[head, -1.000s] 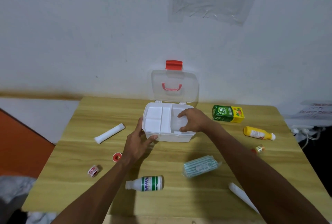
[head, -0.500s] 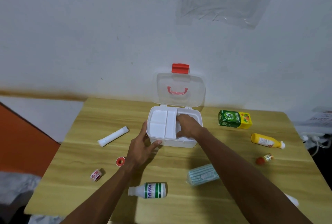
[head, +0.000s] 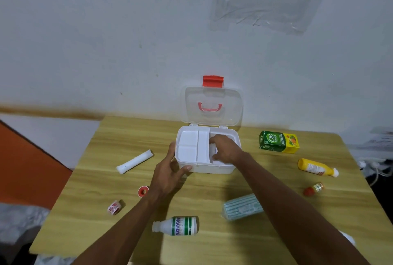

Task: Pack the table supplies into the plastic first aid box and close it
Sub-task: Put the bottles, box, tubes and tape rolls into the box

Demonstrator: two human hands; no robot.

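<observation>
The first aid box point(head: 209, 169) sits on the bench point(head: 95, 181) with its clear lid point(head: 230, 113) upright. The left hand point(head: 168, 174) grips its front-left corner. The right hand point(head: 226, 149) is inside, fingers point(head: 212, 140) curled at the white divider tray's point(head: 191, 147) edge.

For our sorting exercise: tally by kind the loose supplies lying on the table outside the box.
Bottles: 3 (white-green bottle, yellow bottle, small red-capped bottle)
Tape rolls: 2 (red roll, red-white roll)
White tube: 1
Carton: 1
Mask pack: 1
Half-hidden white item: 1
Total: 9
</observation>
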